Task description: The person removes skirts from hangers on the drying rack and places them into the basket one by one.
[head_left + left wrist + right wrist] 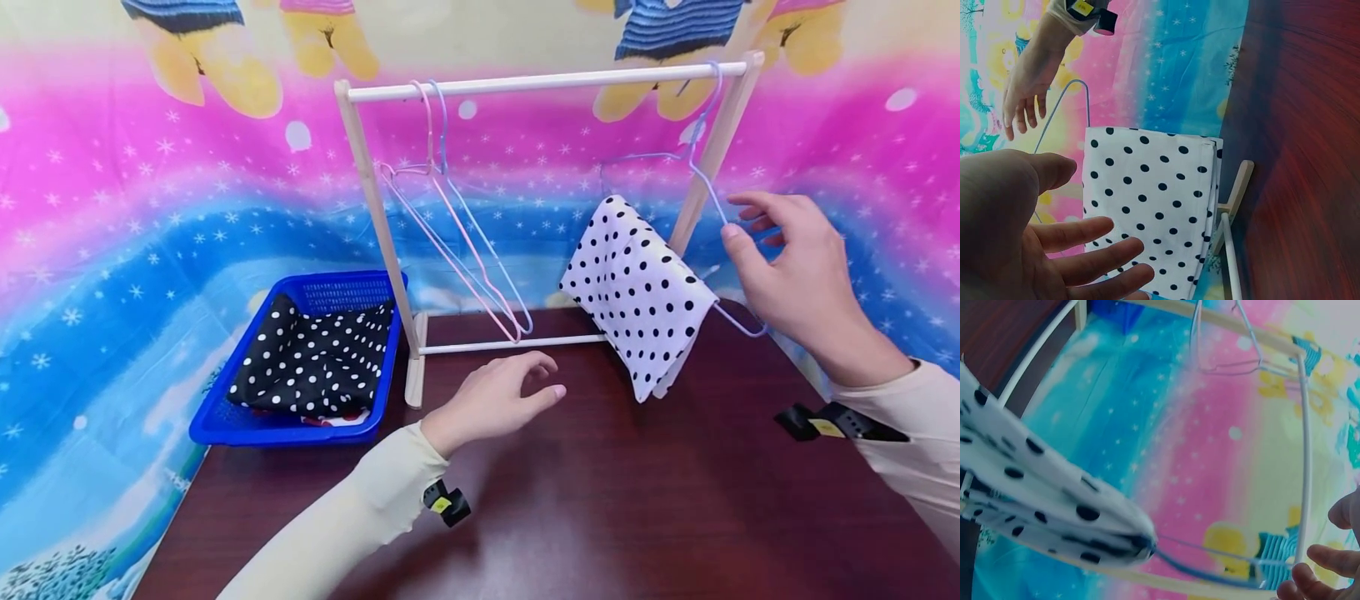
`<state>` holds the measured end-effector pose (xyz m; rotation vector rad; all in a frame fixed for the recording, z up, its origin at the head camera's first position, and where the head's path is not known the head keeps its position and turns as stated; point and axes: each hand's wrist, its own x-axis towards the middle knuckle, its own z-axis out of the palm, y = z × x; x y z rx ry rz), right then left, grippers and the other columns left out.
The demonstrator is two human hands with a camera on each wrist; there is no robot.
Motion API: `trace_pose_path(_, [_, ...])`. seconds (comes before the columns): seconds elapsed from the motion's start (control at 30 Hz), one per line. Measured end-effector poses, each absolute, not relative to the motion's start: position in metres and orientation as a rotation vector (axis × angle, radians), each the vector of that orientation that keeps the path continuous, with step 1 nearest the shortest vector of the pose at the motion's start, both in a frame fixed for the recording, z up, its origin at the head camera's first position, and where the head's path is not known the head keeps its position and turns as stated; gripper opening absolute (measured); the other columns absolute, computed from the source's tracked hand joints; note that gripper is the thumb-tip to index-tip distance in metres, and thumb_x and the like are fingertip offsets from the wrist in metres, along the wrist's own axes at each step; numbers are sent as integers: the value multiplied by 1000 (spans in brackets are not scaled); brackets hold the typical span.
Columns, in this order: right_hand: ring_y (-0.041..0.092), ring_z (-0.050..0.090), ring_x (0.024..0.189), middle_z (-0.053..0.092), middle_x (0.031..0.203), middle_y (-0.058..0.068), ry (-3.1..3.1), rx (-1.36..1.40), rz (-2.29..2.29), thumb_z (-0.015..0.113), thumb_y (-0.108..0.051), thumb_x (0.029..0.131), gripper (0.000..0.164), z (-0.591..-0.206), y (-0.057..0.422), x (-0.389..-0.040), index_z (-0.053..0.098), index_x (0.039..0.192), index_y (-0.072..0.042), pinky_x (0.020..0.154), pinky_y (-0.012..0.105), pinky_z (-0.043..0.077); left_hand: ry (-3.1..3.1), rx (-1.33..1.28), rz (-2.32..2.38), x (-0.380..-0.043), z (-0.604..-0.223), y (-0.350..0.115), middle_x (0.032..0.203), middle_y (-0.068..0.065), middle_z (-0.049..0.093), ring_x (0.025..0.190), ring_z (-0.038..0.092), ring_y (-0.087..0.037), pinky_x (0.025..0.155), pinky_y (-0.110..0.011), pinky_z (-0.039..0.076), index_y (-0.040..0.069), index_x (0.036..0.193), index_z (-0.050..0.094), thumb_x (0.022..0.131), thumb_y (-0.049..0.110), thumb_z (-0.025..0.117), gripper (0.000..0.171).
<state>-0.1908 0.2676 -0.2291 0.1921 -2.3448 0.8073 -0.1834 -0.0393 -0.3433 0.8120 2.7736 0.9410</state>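
A white cloth with black dots [637, 283] is draped over a purple-blue wire hanger [697, 162], which hangs at the right end of the rack's top bar [555, 81]. My right hand [806, 271] is beside this hanger, fingers loosely bent and holding nothing; the left wrist view shows its fingers relaxed, apart from the wire. Over the table's middle, in front of the rack, my left hand [498, 400] is held with fingers and thumb spread apart. The left wrist view has its fingers [1094, 256] overlapping the dotted cloth [1147, 187], gripping nothing.
On the left of the bar hang a pink hanger [468, 250] and a blue hanger [487, 237], both bare. A blue basket [300, 435] holding a black cloth with white dots [315, 358] stands beside the rack's left post. Behind the dark table [600, 517] hangs a printed backdrop [517, 183].
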Motion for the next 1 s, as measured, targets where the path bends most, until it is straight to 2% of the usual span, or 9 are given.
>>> trace_pose_path(0.1, [-15, 40, 92, 58, 125, 18, -2404, 145, 784, 58, -26, 100, 45, -229, 275, -196, 57, 143, -13, 76, 8, 31, 2769, 815, 940, -184, -343, -36, 125, 1, 71, 114, 68, -18, 96, -38, 53, 26, 130, 62, 98, 50, 60, 41])
trace_pose_path(0.23, [-15, 40, 88, 57, 125, 19, -2491, 103, 786, 54, -31, 101, 50, -228, 283, -205, 50, 148, -14, 71, 11, 33, 2778, 810, 927, -186, -344, -32, 123, 2, 72, 113, 68, -17, 95, -36, 53, 26, 130, 63, 98, 50, 59, 40])
trace_pose_path(0.33, [-14, 41, 87, 56, 117, 9, -2553, 76, 835, 53, -35, 102, 54, -228, 287, -213, 44, 152, -16, 67, 12, 36, 2789, 808, 911, -189, -342, -28, 123, 3, 72, 112, 68, -16, 95, -35, 53, 27, 129, 63, 98, 51, 59, 40])
trace_pose_path(0.4, [-13, 44, 87, 55, 109, -3, -2581, 58, 886, 52, -37, 103, 56, -229, 290, -218, 42, 153, -16, 65, 10, 38, 2795, 818, 908, -191, -341, -26, 123, 3, 71, 112, 67, -15, 96, -35, 53, 27, 129, 63, 98, 52, 58, 39])
trace_pose_path(0.5, [-12, 49, 81, 53, 94, -22, -2584, 65, 955, 53, -35, 103, 54, -229, 292, -222, 44, 151, -12, 61, 11, 41, 2801, 840, 914, -194, -340, -22, 120, 5, 71, 112, 67, -14, 96, -33, 53, 27, 126, 63, 99, 51, 58, 37])
trace_pose_path(0.57, [-9, 53, 74, 53, 85, -29, -2587, 68, 996, 53, -33, 104, 51, -230, 293, -225, 47, 148, -9, 57, 14, 44, 2808, 851, 916, -197, -340, -19, 117, 7, 72, 111, 67, -13, 95, -32, 53, 27, 125, 63, 99, 49, 58, 35])
trace_pose_path(0.7, [2, 56, 60, 55, 70, -25, -2609, 56, 1060, 50, -29, 105, 48, -229, 292, -227, 48, 146, -4, 52, 21, 48, 2812, 840, 926, -201, -342, -13, 115, 8, 72, 109, 67, -12, 92, -31, 53, 27, 124, 64, 99, 48, 58, 33])
trace_pose_path(0.8, [8, 55, 55, 55, 68, -20, -2619, 50, 1096, 46, -28, 107, 47, -228, 290, -228, 46, 145, -1, 51, 24, 49, 2813, 828, 940, -203, -343, -9, 115, 8, 72, 109, 67, -11, 92, -30, 53, 27, 123, 64, 99, 48, 58, 32])
trace_pose_path(1.0, [8, 46, 53, 57, 68, -16, -2567, 31, 1312, 40, -27, 108, 38, -230, 289, -229, 51, 139, -9, 44, 27, 38, 2808, 802, 997, -208, -346, -3, 112, 8, 72, 103, 66, -9, 89, -29, 53, 25, 120, 65, 99, 45, 59, 30])
